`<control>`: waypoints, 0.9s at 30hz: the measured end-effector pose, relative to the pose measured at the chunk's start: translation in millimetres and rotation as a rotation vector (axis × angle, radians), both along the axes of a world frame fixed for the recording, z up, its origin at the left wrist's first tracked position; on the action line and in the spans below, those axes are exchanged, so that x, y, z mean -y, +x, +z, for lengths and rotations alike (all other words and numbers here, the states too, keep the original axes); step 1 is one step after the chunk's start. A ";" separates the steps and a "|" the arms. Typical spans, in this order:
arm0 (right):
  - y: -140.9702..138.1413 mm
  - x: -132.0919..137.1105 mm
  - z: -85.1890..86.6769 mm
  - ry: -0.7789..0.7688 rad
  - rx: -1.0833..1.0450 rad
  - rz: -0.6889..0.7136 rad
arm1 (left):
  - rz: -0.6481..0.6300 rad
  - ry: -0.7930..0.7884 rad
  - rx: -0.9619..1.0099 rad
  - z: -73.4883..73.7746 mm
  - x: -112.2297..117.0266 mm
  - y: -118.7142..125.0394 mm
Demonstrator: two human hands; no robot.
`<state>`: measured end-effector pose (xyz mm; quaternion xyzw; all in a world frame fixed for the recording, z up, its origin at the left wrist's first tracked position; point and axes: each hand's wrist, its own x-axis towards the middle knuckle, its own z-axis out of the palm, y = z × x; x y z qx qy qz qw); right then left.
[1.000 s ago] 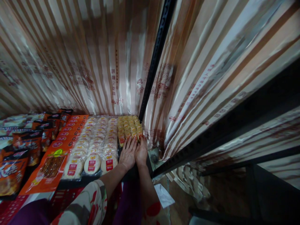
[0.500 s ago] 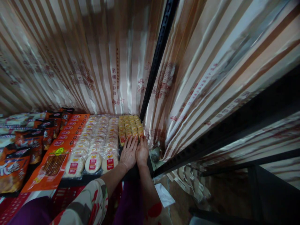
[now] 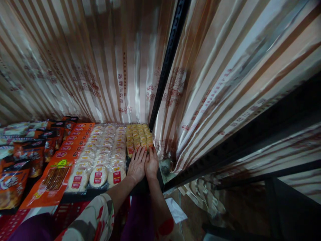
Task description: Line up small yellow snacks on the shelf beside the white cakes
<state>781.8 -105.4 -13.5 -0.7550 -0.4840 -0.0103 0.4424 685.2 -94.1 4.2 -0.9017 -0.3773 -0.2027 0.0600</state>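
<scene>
My left hand (image 3: pixel 136 165) and my right hand (image 3: pixel 151 164) lie side by side, fingers stretched flat, at the near end of the yellow snack packs (image 3: pixel 137 135) stacked at the shelf's right end. The fingertips touch the nearest yellow packs. Both hands hold nothing. To their left lie rows of round white rice-cracker packs (image 3: pixel 105 154) with red labels.
Orange flat packets (image 3: pixel 65 157) and dark snack bags (image 3: pixel 22 157) fill the shelf to the left. A black shelf upright (image 3: pixel 167 67) rises behind the yellow packs. Shiny striped plastic sheeting (image 3: pixel 225 77) covers the back and right side. White paper (image 3: pixel 175 209) lies on the floor.
</scene>
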 end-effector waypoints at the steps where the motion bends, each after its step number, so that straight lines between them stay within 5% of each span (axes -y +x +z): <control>1: -0.2 0.2 0.3 0.012 -0.003 -0.007 | -0.001 0.003 -0.002 -0.1 0.0 -0.1; 20: -1.2 5.4 12.2 0.042 -0.060 0.080 | 0.000 0.067 0.031 -0.1 1.4 0.4; 27: -2.0 29.4 18.2 0.124 -0.026 0.134 | -0.121 0.110 0.070 -1.0 2.5 1.5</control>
